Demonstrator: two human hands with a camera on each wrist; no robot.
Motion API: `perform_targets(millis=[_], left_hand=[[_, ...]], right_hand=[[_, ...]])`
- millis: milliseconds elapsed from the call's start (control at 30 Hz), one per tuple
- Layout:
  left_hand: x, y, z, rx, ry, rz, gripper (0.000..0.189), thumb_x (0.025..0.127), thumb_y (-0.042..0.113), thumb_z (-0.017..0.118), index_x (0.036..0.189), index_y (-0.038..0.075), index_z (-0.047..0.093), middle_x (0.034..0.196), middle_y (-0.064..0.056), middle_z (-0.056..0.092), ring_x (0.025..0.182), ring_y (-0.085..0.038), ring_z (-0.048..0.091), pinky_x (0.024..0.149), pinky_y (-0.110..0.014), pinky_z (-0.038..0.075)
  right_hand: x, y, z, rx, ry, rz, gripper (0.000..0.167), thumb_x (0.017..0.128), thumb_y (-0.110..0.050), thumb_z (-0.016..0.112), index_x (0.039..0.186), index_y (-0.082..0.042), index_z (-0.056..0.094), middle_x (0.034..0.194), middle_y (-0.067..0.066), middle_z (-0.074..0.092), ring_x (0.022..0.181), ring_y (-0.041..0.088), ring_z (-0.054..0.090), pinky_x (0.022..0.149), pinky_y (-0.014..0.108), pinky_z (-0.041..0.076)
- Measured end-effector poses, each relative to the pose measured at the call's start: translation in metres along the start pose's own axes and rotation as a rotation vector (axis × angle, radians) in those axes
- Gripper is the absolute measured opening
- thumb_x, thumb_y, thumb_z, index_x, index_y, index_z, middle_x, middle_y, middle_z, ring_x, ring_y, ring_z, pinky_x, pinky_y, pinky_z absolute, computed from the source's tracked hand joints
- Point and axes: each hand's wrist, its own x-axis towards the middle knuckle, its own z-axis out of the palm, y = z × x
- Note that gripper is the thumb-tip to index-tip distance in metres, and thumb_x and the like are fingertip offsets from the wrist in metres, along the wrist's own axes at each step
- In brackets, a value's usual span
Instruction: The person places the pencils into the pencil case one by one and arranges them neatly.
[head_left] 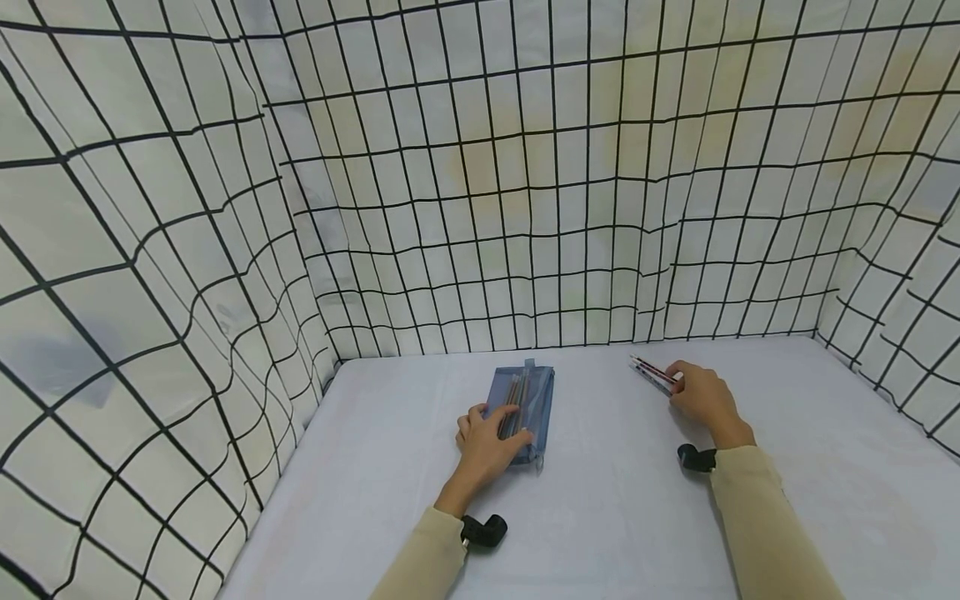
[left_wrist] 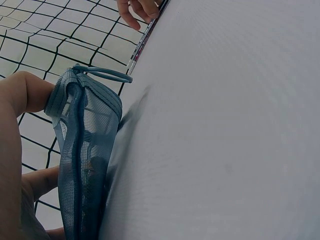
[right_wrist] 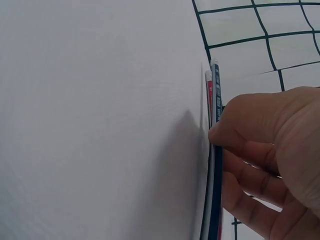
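Note:
A blue mesh zip pencil case (head_left: 542, 408) lies on the white table, with several pencils (head_left: 517, 390) showing along its top. My left hand (head_left: 483, 446) rests on the case, thumb over its near right part and the fingers spread across its left side. In the left wrist view, the thumb touches the case (left_wrist: 85, 150) close to its zip end, where a loop sticks out. To the right, my right hand (head_left: 703, 398) pinches pencils (head_left: 651, 372) between thumb and fingers, close over the table. A dark blue pencil (right_wrist: 217, 100) and a red one (right_wrist: 210, 90) show there.
White walls with a black grid (head_left: 480, 208) stand behind and on both sides of the white table (head_left: 600, 517). Each wrist wears a dark camera mount, such as the left mount (head_left: 486, 531).

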Motion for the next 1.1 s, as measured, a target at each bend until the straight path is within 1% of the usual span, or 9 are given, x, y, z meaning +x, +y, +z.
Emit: perform_targets(millis=[233,500,633,900,1000,1100], left_hand=[[0.000,0.000,0.000,0.001,0.002,0.003,0.055,0.086,0.044,0.071,0.137,0.025,0.064,0.154,-0.026,0.032,0.135,-0.043,0.025,0.109,-0.065,0.022],[0.000,0.000,0.000,-0.008,0.004,0.007,0.055,0.086,0.044,0.072,0.137,0.024,0.064,0.154,-0.026,0.033,0.135,-0.043,0.025,0.109,-0.065,0.022],[0.000,0.000,0.000,-0.012,0.004,0.009,0.055,0.086,0.043,0.072,0.136,0.024,0.064,0.154,-0.027,0.033,0.135,-0.043,0.025,0.109,-0.066,0.022],[0.000,0.000,0.000,-0.005,0.005,0.011,0.054,0.086,0.043,0.072,0.136,0.024,0.064,0.154,-0.027,0.033,0.136,-0.043,0.025,0.109,-0.066,0.022],[0.000,0.000,0.000,-0.002,0.006,0.012,0.055,0.086,0.044,0.072,0.136,0.024,0.064,0.154,-0.027,0.033,0.136,-0.043,0.025,0.109,-0.065,0.022],[0.000,0.000,0.000,-0.003,0.005,0.012,0.055,0.086,0.044,0.071,0.136,0.024,0.064,0.154,-0.027,0.033,0.136,-0.043,0.025,0.109,-0.066,0.022]], right_hand=[[0.001,-0.006,-0.004,0.031,0.003,-0.014,0.044,0.085,-0.006,0.069,0.129,-0.002,0.060,0.102,0.018,0.071,0.076,0.024,0.060,0.061,0.032,0.045],[0.002,-0.014,-0.005,0.068,-0.004,-0.033,0.044,0.087,-0.007,0.069,0.129,-0.002,0.059,0.100,0.015,0.069,0.075,0.023,0.059,0.062,0.032,0.046],[0.001,-0.017,-0.006,0.085,0.006,-0.037,0.043,0.088,-0.007,0.069,0.129,-0.002,0.059,0.103,0.016,0.069,0.076,0.023,0.060,0.062,0.032,0.046],[0.001,-0.020,-0.007,0.167,0.014,-0.071,0.045,0.088,-0.009,0.067,0.131,0.000,0.059,0.110,0.020,0.069,0.081,0.025,0.063,0.065,0.031,0.048],[0.001,-0.021,-0.007,0.196,0.012,-0.067,0.045,0.089,-0.011,0.066,0.132,-0.001,0.060,0.113,0.021,0.068,0.084,0.025,0.064,0.066,0.031,0.048],[0.002,-0.022,-0.007,0.243,-0.002,-0.064,0.045,0.090,-0.011,0.065,0.133,-0.001,0.060,0.115,0.023,0.067,0.083,0.023,0.066,0.066,0.031,0.052]])
